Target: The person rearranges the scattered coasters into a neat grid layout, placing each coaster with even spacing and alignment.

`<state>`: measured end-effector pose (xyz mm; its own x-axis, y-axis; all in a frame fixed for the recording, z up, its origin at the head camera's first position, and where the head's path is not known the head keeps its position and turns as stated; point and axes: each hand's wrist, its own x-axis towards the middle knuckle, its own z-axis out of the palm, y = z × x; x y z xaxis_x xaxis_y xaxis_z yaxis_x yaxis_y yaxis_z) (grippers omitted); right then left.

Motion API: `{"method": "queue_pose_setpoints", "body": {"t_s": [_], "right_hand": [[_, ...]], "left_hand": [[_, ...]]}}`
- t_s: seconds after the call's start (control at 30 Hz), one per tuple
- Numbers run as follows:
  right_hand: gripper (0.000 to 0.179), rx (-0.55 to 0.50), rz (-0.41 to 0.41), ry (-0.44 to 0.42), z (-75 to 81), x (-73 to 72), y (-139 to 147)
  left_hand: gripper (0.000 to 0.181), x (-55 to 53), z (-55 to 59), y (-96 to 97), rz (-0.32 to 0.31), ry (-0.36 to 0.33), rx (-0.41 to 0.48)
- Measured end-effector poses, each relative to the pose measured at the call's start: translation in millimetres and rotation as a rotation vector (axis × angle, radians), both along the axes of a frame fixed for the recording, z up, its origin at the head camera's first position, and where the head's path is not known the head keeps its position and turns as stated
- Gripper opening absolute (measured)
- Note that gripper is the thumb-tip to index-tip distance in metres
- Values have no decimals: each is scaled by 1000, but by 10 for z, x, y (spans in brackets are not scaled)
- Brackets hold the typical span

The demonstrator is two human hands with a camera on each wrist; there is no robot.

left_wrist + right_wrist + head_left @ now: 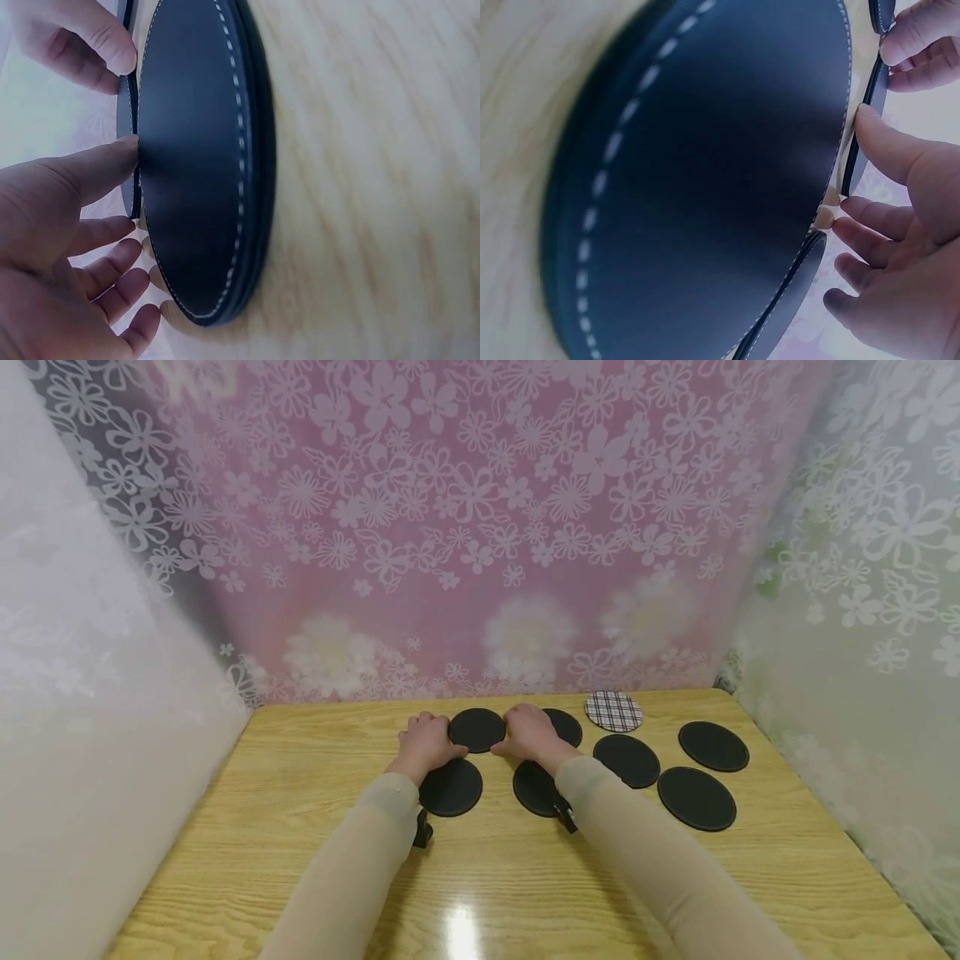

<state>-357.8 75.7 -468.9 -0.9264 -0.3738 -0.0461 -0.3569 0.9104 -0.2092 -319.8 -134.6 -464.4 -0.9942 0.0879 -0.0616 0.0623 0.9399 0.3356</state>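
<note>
A round black coaster (477, 731) lies at the back of the table between the two hands. My left hand (427, 745) grips its left side, with the thumb at the near edge and the fingers around the far left. From the other side my right hand (531, 735) holds it in the same way, thumb at the near edge. Close in front of the left hand is a second black coaster (195, 157) with white stitching and a layered edge. Another black coaster (720, 165) lies under the right wrist, partly hidden by the arm in the head view.
Beside the right hand lies a partly covered black coaster (566, 727). Farther right are a plaid coaster (615, 712) and black coasters (626, 761), several in all, flat on the wooden table (315, 827). Flowered curtains (450, 527) hang behind and at both sides.
</note>
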Motion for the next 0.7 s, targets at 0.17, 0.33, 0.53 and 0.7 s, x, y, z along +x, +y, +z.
{"method": "queue_pose_setpoints", "body": {"t_s": [0.17, 0.33, 0.53, 0.7], "right_hand": [[58, -30, -70, -62, 42, 7, -58], [57, -79, -144, -130, 82, 28, -97], [58, -121, -165, -156, 102, 32, -121], [60, -162, -168, -185, 85, 12, -122]], "left_hand": [[55, -18, -18, 12, 23, 0, 51], [56, -27, -43, 18, 48, 11, 105], [58, -7, -61, 24, 66, 20, 136], [58, -14, -51, 18, 79, 29, 148]]}}
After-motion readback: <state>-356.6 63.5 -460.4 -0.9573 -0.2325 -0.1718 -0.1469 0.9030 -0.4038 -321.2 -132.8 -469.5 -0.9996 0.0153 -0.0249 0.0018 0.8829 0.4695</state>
